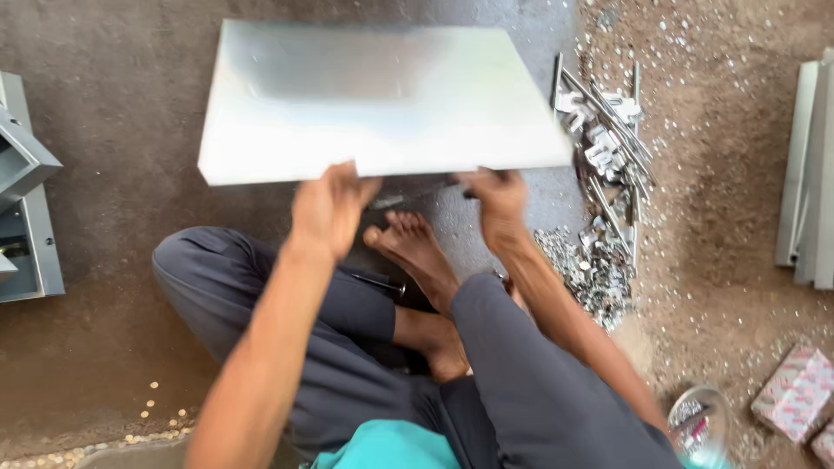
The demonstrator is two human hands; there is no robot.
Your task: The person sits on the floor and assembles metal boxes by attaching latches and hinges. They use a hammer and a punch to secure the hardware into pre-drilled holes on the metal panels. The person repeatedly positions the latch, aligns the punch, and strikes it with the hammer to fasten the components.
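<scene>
Flat grey sheet-metal panel (382,95) held just above the floor (113,347) in front of the seated person, near edge gripped by both hands: left hand (328,208) with fingers clenched over the edge, right hand (495,195) likewise clamped on it, frame slightly motion-blurred. Judged step: positioning or turning the panel over the bare crossed feet (417,252); any following move would call for an even two-handed grip. Right of the panel lie metal rods and brackets (604,130), a heap of small fasteners (586,269); grey metal frame (22,191) far left, patterned boxes (795,391) lower right.
</scene>
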